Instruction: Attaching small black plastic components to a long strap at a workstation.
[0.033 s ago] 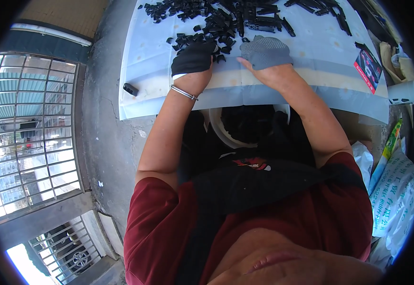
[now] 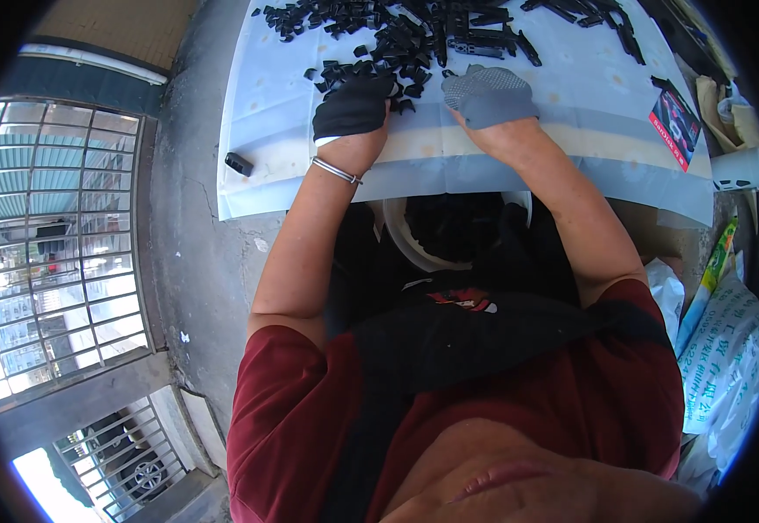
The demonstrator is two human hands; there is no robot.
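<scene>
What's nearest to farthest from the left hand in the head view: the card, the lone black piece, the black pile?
1. Black pile, just past the left hand.
2. Lone black piece, off to its left.
3. Card, far over to its right.

You've got a maroon tee (image 2: pixel 297 401), what's probably a black apron (image 2: pixel 484 344), silver bangle (image 2: pixel 338 170), black left glove (image 2: pixel 353 106), grey dotted right glove (image 2: pixel 490 94).

Small parts (image 2: pixel 390 45) are lying heaped on the table (image 2: pixel 589 131) beyond the left hand (image 2: pixel 353 106) — long parts (image 2: pixel 629 45) to their right. A card (image 2: pixel 676 126) is lying near the right edge, a tub (image 2: pixel 395 230) standing below the front.
</scene>
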